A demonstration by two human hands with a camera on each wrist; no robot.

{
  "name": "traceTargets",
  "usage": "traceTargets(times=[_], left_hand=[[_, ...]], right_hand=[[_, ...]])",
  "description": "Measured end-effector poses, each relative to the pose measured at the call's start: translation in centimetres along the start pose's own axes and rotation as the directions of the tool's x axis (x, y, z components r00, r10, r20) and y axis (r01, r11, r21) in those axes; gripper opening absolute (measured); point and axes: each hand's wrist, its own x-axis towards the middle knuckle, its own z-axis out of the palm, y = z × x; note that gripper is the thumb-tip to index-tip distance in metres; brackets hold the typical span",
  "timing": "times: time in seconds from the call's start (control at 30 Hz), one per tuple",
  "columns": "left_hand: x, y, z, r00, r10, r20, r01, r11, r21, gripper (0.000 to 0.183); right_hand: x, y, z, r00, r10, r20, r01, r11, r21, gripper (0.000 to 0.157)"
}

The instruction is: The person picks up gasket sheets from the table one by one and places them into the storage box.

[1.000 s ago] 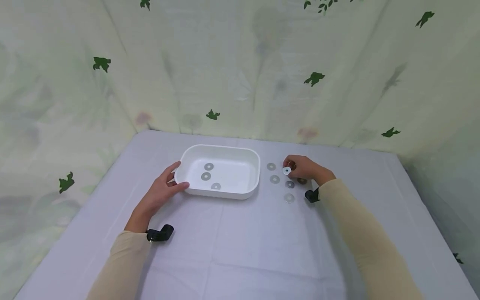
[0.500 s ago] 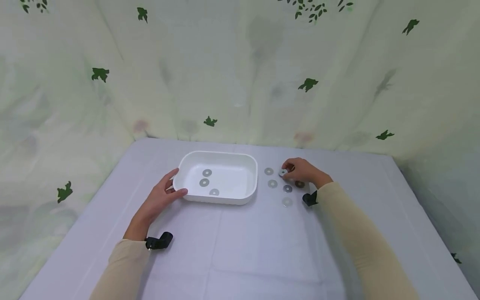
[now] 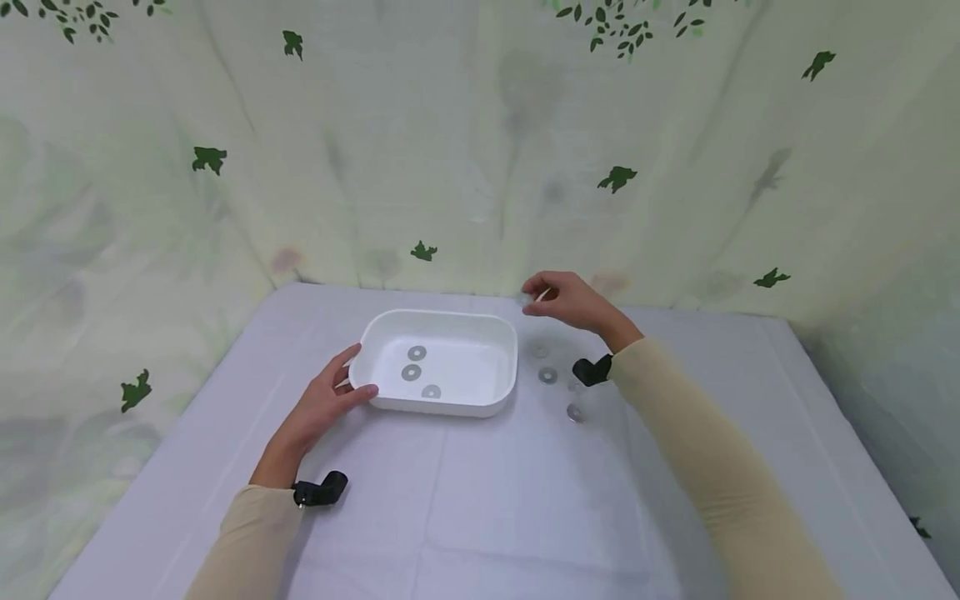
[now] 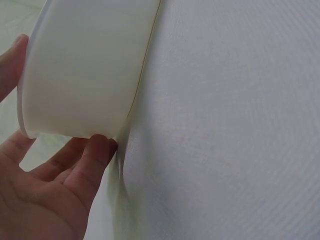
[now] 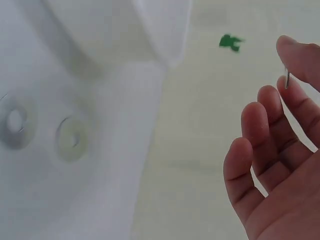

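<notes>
My left hand (image 3: pixel 315 410) holds the white oblong tub (image 3: pixel 442 407) at its left end, thumb at the near rim and fingers against the outer wall. In the left wrist view the fingertips reach low on that wall. Three grey washers lie inside the tub, one of them the middle washer (image 3: pixel 411 372). Above the table, right of the tub's far corner, my right hand (image 3: pixel 576 302) pinches a washer (image 5: pixel 287 79) between thumb and forefinger, edge-on in the right wrist view. The other fingers are loosely bent. Below it, several washers lie on the cloth, including a grey washer (image 3: pixel 548 376).
A pale lilac cloth (image 3: pixel 487 508) covers the table. Behind it hangs a pale curtain (image 3: pixel 465 150) with green leaf shapes, right at the table's far edge. A black wrist camera (image 3: pixel 592 370) sits on the right wrist, above part of the loose washers.
My right hand has lifted a washer from the group and moved up, away and left toward the tub's far right corner. The left hand stays at the tub. The view tilted slightly upward.
</notes>
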Motion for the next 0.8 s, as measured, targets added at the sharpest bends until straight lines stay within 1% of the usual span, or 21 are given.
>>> traceTargets(times=[0.13, 0.27, 0.33, 0.43, 0.6, 0.8], left_hand=[[-0.2, -0.2, -0.1, 1.0, 0.003, -0.001, -0.003, 1.0, -0.003, 0.091], [-0.2, -0.4, -0.1, 1.0, 0.015, -0.005, -0.015, 1.0, -0.003, 0.091], [-0.1, -0.4, -0.1, 1.0, 0.016, -0.007, -0.016, 1.0, -0.004, 0.091], [-0.1, -0.4, -0.1, 1.0, 0.019, -0.006, -0.019, 1.0, 0.0, 0.091], [-0.2, -0.3, -0.3, 1.0, 0.016, -0.005, -0.016, 1.0, -0.006, 0.091], [0.0, -0.3, -0.2, 1.0, 0.012, 0.001, -0.011, 1.0, -0.017, 0.092]], right_hand=[[1.4, -2.4, 1.1, 0.999, -0.045, 0.025, 0.045, 0.999, 0.02, 0.038], [2.4, -3.7, 2.3, 0.998, -0.056, 0.029, 0.054, 0.994, 0.09, 0.036], [2.7, -4.0, 3.0, 0.998, -0.051, 0.037, 0.046, 0.992, 0.12, 0.035], [3.0, -4.3, 3.8, 0.998, -0.054, 0.04, 0.048, 0.991, 0.127, 0.036], [3.7, -4.9, 5.3, 0.995, -0.088, 0.048, 0.081, 0.989, 0.126, 0.036], [4.0, -5.5, 6.6, 0.992, -0.093, 0.082, 0.084, 0.991, 0.103, 0.035]])
